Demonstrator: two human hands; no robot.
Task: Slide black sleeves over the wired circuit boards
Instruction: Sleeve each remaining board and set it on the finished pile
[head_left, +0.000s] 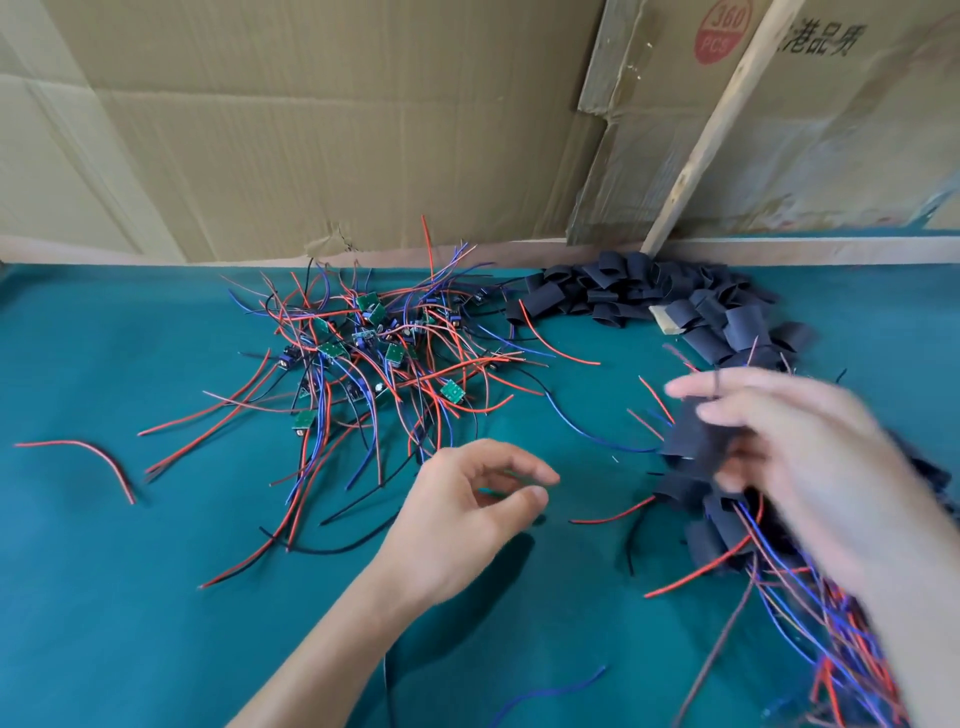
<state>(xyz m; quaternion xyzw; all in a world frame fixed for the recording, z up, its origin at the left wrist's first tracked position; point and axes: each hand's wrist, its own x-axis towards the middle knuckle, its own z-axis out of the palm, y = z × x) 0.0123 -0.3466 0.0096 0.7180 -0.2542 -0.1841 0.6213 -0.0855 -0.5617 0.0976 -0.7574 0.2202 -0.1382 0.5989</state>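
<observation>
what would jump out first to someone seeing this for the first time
The tangle of red, blue and black wires with small green circuit boards at the middle of the teal table. Then the heap of black sleeves along the back right edge, and the blurred right hand holding a black sleeve near it.

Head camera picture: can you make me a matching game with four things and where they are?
Things:
1. pile of bare circuit boards
2. heap of empty black sleeves
3. lone red wire
4. left hand

Places:
A. far left on the green mat
B. back right, by the cardboard wall
C. middle of the mat, tangled in wires
D. near the front, fingers loosely curled, holding nothing

Pairs: 1-C, 2-B, 3-A, 4-D
</observation>
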